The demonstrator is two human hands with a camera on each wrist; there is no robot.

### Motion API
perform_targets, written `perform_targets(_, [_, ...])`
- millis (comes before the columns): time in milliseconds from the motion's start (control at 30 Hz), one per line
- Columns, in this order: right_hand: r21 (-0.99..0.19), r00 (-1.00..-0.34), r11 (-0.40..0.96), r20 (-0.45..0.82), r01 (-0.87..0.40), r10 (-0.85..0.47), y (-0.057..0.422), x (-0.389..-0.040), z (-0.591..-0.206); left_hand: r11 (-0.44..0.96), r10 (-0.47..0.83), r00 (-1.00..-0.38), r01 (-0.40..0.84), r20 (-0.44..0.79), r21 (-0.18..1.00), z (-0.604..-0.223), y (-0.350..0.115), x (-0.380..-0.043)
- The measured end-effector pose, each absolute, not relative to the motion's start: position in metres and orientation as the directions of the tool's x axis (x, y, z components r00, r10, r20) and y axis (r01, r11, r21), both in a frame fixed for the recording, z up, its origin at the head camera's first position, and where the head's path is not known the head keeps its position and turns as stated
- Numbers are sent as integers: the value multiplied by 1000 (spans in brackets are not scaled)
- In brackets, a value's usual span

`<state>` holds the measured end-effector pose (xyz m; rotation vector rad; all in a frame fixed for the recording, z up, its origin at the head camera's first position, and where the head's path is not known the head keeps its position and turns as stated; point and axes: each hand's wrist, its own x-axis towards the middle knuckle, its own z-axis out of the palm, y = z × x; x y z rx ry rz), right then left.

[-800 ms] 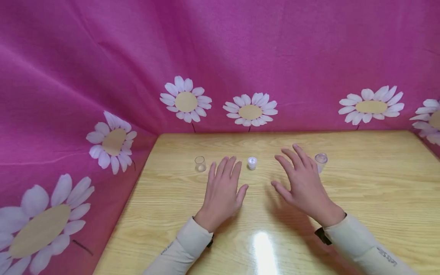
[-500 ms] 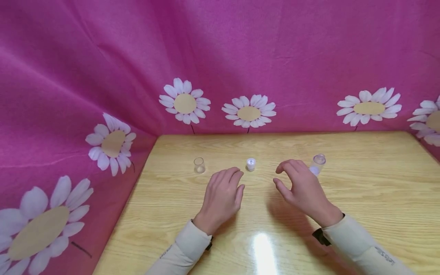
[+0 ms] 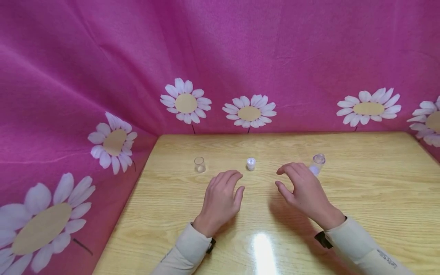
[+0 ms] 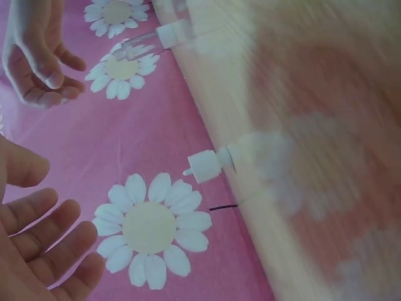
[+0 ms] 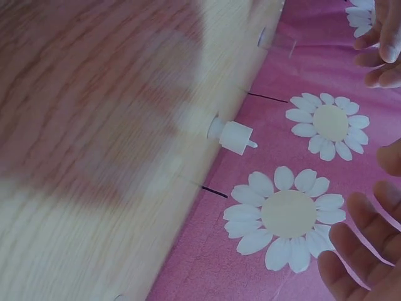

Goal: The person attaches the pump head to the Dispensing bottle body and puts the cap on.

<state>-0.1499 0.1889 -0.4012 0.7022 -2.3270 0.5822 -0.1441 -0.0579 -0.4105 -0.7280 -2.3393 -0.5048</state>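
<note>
Over the wooden table, my left hand (image 3: pixel 221 202) hovers palm down with fingers loosely bent, holding nothing. My right hand (image 3: pixel 306 193) hangs opposite it in much the same pose, thumb apart from the fingers, also holding nothing. Beyond the gap between them stands a small white pump head (image 3: pixel 251 164); its short side nozzle shows in the left wrist view (image 4: pixel 204 166). A small clear cap (image 3: pixel 200 168), like a tiny cup, stands past the left hand. Behind the right hand is a clear bottle (image 3: pixel 317 162) with a whitish lower part, its base partly covered by that hand.
The pale wooden table (image 3: pixel 371 198) reaches back to a pink cloth (image 3: pixel 302 57) printed with white daisies, which also hangs along the left side. A bright light reflection (image 3: pixel 264 254) lies on the tabletop near the front.
Both hands had their fingers stretched forward and spread; now the fingers are drawn back and loosely bent. The pump head, cap and bottle have stayed where they were.
</note>
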Motion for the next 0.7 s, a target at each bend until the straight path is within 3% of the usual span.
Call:
perform_targets(333, [-236, -698, 775, 632, -587, -336, 194, -144, -404, 707, 278, -695, 616, 663, 348, -412, -59, -138])
perform_targets(700, [-230, -720, 796, 611, -559, -329, 203, -144, -407, 705, 268, -691, 615, 671, 352, -414, -62, -136])
